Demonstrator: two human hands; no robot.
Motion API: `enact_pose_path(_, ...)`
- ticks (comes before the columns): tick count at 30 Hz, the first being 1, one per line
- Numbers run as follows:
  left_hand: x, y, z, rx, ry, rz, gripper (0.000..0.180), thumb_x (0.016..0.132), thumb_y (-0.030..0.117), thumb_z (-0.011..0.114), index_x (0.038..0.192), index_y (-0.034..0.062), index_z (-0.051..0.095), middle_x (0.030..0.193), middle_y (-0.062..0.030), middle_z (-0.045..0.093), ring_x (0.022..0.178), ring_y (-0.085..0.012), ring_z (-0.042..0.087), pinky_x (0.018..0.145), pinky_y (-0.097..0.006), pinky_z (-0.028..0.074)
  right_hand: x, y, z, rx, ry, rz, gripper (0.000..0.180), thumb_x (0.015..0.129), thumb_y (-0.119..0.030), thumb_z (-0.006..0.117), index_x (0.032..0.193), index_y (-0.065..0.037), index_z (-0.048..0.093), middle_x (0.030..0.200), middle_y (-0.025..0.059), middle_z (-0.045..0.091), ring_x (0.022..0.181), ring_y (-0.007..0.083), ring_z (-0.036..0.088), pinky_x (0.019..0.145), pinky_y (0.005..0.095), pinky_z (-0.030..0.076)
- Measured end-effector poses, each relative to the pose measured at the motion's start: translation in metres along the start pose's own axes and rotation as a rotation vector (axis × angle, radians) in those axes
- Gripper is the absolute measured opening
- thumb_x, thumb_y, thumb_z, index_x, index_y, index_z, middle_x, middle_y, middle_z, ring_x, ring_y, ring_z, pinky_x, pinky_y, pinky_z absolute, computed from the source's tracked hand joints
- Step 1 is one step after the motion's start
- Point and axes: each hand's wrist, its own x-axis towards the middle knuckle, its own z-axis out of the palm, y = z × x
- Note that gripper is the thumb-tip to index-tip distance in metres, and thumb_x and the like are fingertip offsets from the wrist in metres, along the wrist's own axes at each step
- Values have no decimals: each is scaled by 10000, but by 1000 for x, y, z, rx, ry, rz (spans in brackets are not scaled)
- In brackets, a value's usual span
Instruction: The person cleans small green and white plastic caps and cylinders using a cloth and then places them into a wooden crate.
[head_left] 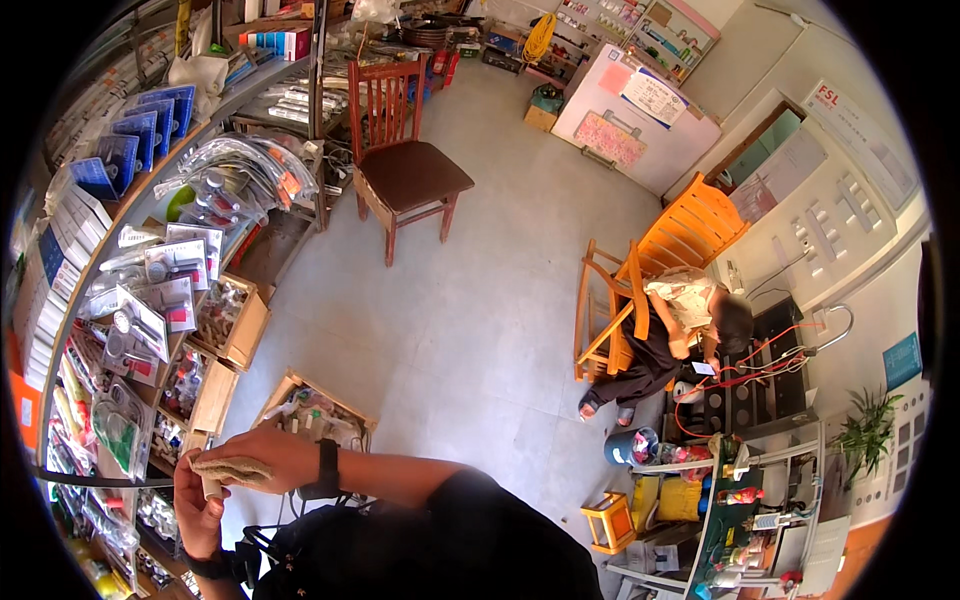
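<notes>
At the lower left, both hands are close together in front of the shelf. My right hand (285,456), with a dark band on its wrist, is closed on a folded brownish cloth (236,468). Just below it, my left hand (200,522) grips a small pale cylindrical piece (212,489) between thumb and fingers. The cloth lies against the top of that piece, and the right hand's fingertips are partly hidden behind the cloth. What kind of piece it is cannot be made out.
A curved shelf (165,172) packed with boxed goods runs along the left. Wooden bins (245,322) jut out below it. A dark wooden chair (405,165) stands ahead. At right, a person (685,310) sits in an orange wooden chair (695,222), beside a cluttered rack (705,540).
</notes>
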Motion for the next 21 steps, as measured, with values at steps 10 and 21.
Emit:
enact_pose_path(10,-11,-4,9,56,43,31,866,605,70,808,1338,24,350,1211,-66,512,1119,-180,506,946,-288,393,4,12,10,20,-36,-56,405,826,-156,635,1224,-153,562,1009,117,653,869,333,622,745,379,490)
enact_pose_path(21,-29,-28,-18,212,132,108,803,586,-75,772,1287,56,403,1150,-57,537,1026,-160,548,884,-281,453,-12,-1,36,-29,-253,-108,340,854,-165,608,1192,-141,581,976,114,650,867,312,613,733,381,479)
